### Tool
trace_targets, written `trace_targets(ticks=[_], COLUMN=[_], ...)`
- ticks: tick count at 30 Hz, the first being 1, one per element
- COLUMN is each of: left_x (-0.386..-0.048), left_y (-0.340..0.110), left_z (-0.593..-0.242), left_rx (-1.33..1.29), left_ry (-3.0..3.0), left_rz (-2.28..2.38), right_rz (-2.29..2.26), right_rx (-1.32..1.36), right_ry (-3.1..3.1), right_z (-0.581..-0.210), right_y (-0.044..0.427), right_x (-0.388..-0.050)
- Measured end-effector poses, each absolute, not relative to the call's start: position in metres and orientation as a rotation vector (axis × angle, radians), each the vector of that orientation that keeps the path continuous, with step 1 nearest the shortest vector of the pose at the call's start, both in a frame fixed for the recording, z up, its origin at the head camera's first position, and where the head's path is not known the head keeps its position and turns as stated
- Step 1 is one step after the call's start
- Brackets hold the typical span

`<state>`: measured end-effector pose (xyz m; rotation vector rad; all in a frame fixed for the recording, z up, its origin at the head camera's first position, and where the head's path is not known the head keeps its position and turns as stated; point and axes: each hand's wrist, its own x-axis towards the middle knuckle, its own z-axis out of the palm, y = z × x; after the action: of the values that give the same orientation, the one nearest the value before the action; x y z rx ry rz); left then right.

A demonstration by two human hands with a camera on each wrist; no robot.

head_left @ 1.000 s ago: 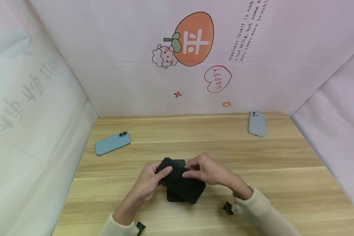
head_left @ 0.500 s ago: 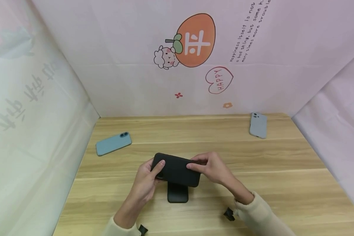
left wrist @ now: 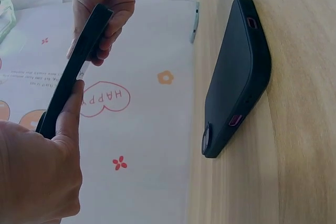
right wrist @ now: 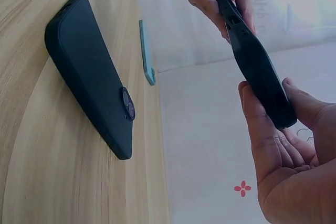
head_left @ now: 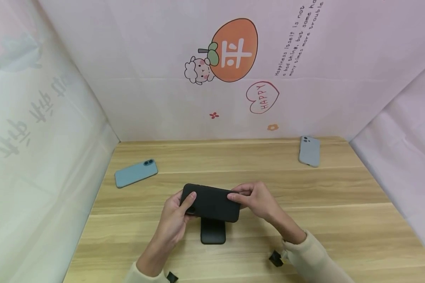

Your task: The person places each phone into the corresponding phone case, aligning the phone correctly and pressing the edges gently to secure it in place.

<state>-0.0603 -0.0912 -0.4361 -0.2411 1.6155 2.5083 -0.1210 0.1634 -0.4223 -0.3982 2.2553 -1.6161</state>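
Both hands hold a black phone case (head_left: 212,203) above the table, tilted, its long side running left to right. My left hand (head_left: 173,218) grips its left end, thumb across the face. At the opposite end, my right hand (head_left: 258,201) pinches the upper corner between thumb and fingers. Seen edge-on in the right wrist view, the held case (right wrist: 257,72) has openings along its side. I cannot tell whether a phone is inside it. Beneath it, a second black-cased phone (head_left: 213,232) lies flat on the table, camera side up, partly hidden in the head view.
A light blue phone (head_left: 136,173) lies at the far left of the wooden table (head_left: 340,220). Near the back right edge lies a pale grey phone (head_left: 309,151). Printed white cloth (head_left: 156,98) stands behind the table and along both sides.
The held case has risen and turned from a slant to nearly level, uncovering the lower part of the black-cased phone below. Over the last half second the hands have barely moved.
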Motion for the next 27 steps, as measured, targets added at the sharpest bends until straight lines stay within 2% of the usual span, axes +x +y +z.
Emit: trace_targets(ticks=[27], left_x=[-0.058], left_y=[-0.085], left_z=[-0.439], left_rx=[-0.242], left_ry=[1.540], left_rz=[2.536], right_rz=[-1.750], right_rx=[-0.353], right_ry=[2.096], right_z=[-0.433], right_y=[0.169], right_x=[-0.127])
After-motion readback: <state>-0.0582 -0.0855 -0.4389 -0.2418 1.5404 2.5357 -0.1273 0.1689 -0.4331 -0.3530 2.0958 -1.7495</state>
